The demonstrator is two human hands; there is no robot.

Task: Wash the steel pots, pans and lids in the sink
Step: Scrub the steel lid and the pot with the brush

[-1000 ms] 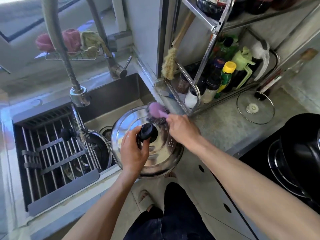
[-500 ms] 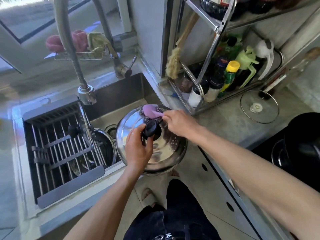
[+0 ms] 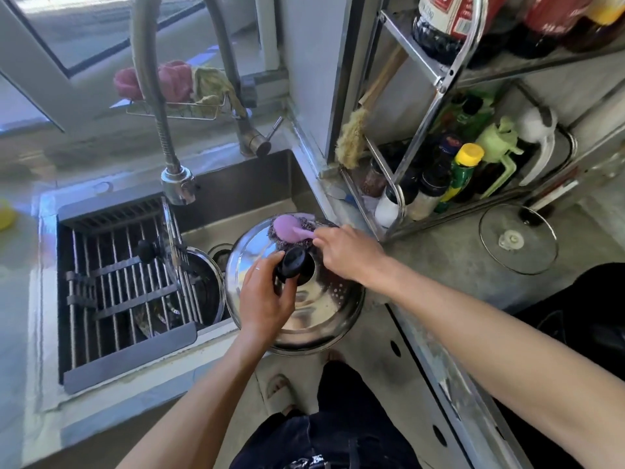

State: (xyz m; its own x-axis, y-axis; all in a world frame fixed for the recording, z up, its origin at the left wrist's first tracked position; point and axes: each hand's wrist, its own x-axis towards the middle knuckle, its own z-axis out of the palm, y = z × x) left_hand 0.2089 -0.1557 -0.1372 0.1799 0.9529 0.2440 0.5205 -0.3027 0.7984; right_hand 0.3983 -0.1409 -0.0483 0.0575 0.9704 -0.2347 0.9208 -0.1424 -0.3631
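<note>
- Held over the right half of the sink [image 3: 236, 177]: a big domed steel lid [image 3: 304, 313], near rim jutting past the sink's front edge toward the body.
- Left hand [image 3: 267, 299] wrapped round the lid's black knob [image 3: 293, 264], carrying the lid.
- Right hand [image 3: 345, 252] pinching the pink handle of a wire scrubber [image 3: 291, 228], wool pressed on the lid's far rim.
- Probably light for its size, stiff, not fragile; wet and soapy, judging by the suds on the right flank, so likely slick anywhere but the knob.
- Best hold: the knob, as now. Thin rim only for steadying, and wet steel there would slip.
- One-point hold means likely tipping or spinning under hard scrubbing; pressure better aimed toward the knob hand.
- Tight on the right: table [image 3: 456, 282] edge just beside the lid, with a metal rack [image 3: 422, 137] of bottles near it.
- Glass lid [image 3: 517, 238] flat on the table, well apart to the right.
- Tight on the left too: a slatted drying rack [image 3: 111, 292] covers that half of the sink, with a pot [image 3: 203, 286] touching or nearly touching the lid's left rim.
- Tap head [image 3: 178, 184] hanging above and behind; room under it for rinsing looks modest.
- Freest room: straight up and toward the body.
</note>
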